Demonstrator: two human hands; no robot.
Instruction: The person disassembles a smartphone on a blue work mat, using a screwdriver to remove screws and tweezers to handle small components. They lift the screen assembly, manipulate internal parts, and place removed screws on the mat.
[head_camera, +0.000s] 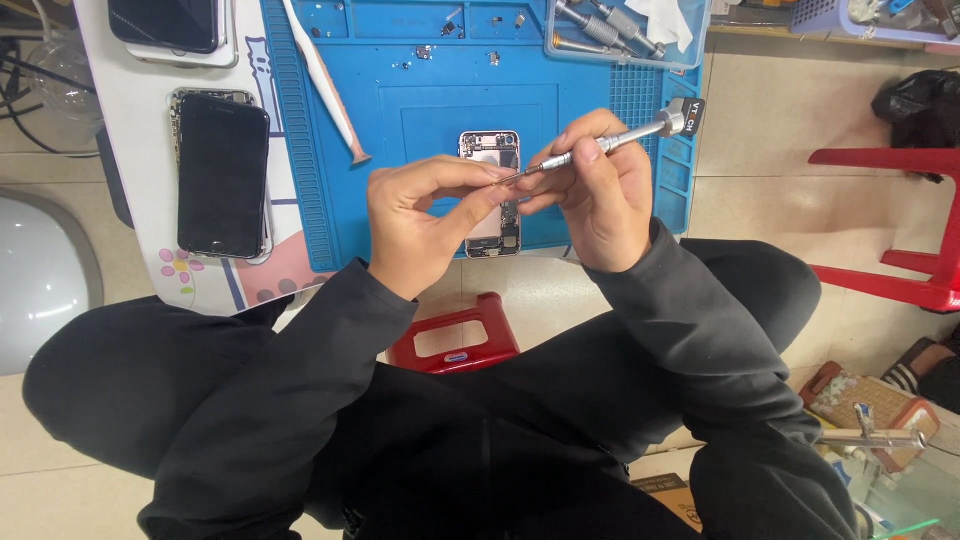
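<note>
Nearest: the person's lap in dark trousers and black sleeves, with a red plastic stool (455, 345) on the tiled floor between the knees.

Above that, both hands meet just over the near edge of the blue repair mat (300, 150). Left hand (420, 230) has thumb and forefinger pinched together at the screwdriver's tip, seemingly steadying the bit or a tiny screw on it; what sits between the fingertips is too small to tell. Right hand (595, 200) is curled around the silver precision screwdriver (600, 145), fingers gripping the shaft, tool slanted up to the right with its cap end free, likely so it can be spun.

Directly under and just beyond the hands lies the opened phone chassis (492, 195), back housing up with internals exposed, flat on the mat's central recess and partly hidden by the fingers.

Left, on the white table edge, a black smartphone (222, 175) lies screen up, well apart from the work.

Farther on the mat: a white spudger (325, 85) lying diagonally, and small loose screws (450, 25) in the mat's far compartments, kept sorted there. Far right, a clear tray (625, 30) holds more silver drivers and a white cloth. A red chair (900, 230) stands at right.
</note>
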